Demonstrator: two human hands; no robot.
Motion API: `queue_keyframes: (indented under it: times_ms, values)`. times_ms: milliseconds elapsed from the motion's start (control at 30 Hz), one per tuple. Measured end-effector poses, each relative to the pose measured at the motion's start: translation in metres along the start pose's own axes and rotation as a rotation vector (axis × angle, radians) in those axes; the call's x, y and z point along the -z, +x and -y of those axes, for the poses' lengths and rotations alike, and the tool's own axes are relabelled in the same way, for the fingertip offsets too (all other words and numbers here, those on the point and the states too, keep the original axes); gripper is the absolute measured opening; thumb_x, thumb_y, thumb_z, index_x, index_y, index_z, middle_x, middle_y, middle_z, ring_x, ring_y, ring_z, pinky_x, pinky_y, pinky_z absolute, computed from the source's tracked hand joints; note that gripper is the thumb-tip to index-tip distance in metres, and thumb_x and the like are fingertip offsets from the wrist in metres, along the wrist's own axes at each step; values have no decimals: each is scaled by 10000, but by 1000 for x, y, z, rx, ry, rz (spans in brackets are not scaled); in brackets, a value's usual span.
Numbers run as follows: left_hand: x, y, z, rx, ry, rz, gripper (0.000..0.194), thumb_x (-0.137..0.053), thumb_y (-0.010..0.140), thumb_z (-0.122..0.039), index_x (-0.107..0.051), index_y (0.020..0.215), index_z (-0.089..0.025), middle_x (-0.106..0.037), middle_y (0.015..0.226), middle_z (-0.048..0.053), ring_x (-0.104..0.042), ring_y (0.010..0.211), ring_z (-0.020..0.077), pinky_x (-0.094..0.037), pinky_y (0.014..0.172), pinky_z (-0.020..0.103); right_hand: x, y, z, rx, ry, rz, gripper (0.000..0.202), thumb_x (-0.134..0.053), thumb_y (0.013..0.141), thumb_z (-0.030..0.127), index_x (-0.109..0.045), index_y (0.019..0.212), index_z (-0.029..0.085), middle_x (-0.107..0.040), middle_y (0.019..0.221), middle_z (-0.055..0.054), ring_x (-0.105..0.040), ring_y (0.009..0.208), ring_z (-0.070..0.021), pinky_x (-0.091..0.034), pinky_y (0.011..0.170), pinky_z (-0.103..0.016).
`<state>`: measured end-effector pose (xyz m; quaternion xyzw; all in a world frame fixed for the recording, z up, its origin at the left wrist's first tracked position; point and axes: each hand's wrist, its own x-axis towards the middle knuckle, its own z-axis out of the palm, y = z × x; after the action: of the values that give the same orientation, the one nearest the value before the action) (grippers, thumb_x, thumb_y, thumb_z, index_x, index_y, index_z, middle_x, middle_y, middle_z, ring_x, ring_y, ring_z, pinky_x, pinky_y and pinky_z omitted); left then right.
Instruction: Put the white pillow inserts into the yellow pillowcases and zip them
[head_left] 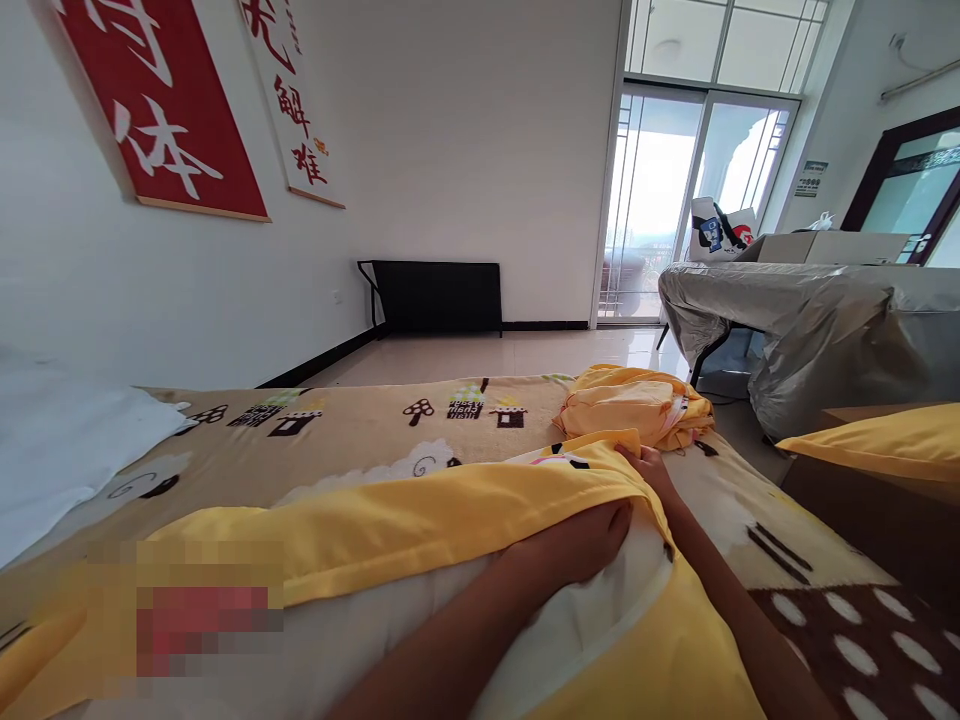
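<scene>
A yellow pillowcase [420,510] lies across the bed in front of me, with a white pillow [375,640] showing below its hem. My left hand [596,540] is closed at the case's open edge, against the white; its fingertips are partly hidden, and I cannot tell whether it grips pillow, cloth or both. Pinched in my right hand [649,472] is the far right corner of the yellow pillowcase. Just beyond that corner rests a crumpled bundle of yellow cloth [630,405]. A blurred patch covers the lower left part of the cloth.
A beige patterned blanket [360,425] covers the bed. White bedding [67,440] lies at the left. To the right, a yellow cushion [885,440] sits on a cardboard box [847,510]. Behind it stands a plastic-covered table [817,285]. A black folded frame [439,297] leans on the wall.
</scene>
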<state>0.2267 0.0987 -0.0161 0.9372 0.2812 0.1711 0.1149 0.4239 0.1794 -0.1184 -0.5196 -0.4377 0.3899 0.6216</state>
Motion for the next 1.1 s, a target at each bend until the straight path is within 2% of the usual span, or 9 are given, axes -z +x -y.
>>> queue_keyframes:
  times_ms: [200, 433, 600, 700, 867, 1100]
  values:
    - [1, 0, 0, 17, 22, -27, 317, -301, 929, -318, -594, 972, -205, -629, 1153, 67, -558, 1038, 220, -289, 1098, 417, 0, 0, 3, 0, -13, -8, 517, -755, 474, 610, -623, 642, 139, -655, 616, -52, -567, 581, -183, -446, 555, -295]
    - [-2, 0, 3, 16, -22, -52, 300, -318, 923, -332, -596, 954, -224, -613, 1188, 48, -545, 1067, 214, -300, 1094, 411, 0, -1, 5, 9, -26, -2, 516, -741, 495, 613, -617, 649, 137, -649, 616, -56, -550, 572, -175, -437, 544, -288]
    - [-1, 0, 2, 19, -18, -51, 322, -301, 928, -333, -599, 965, -217, -593, 1218, 55, -483, 1179, 227, -282, 1109, 416, 1, 1, 2, 17, -43, -2, 522, -734, 503, 622, -612, 651, 137, -649, 629, -59, -545, 580, -172, -435, 544, -284]
    - [-1, 0, 2, -3, 16, -50, 320, -298, 930, -326, -597, 954, -214, -619, 1165, 56, -507, 1142, 223, -292, 1105, 414, 2, 2, -1, 21, -55, -5, 517, -730, 515, 620, -609, 657, 138, -654, 640, -64, -553, 596, -178, -440, 555, -286]
    - [-1, 0, 1, -6, 43, -34, 348, -274, 939, -318, -602, 974, -208, -611, 1191, 57, -511, 1132, 224, -307, 1098, 410, 2, 4, -3, 22, -65, -3, 509, -719, 540, 613, -615, 686, 137, -663, 663, -66, -565, 615, -184, -447, 567, -287]
    - [-2, 0, 0, -25, 40, -42, 362, -277, 943, -309, -618, 985, -196, -617, 1193, 71, -527, 1104, 224, -265, 1119, 425, 0, 1, 0, 27, -71, -21, 483, -722, 528, 601, -597, 629, 146, -638, 610, -47, -546, 578, -171, -422, 536, -276]
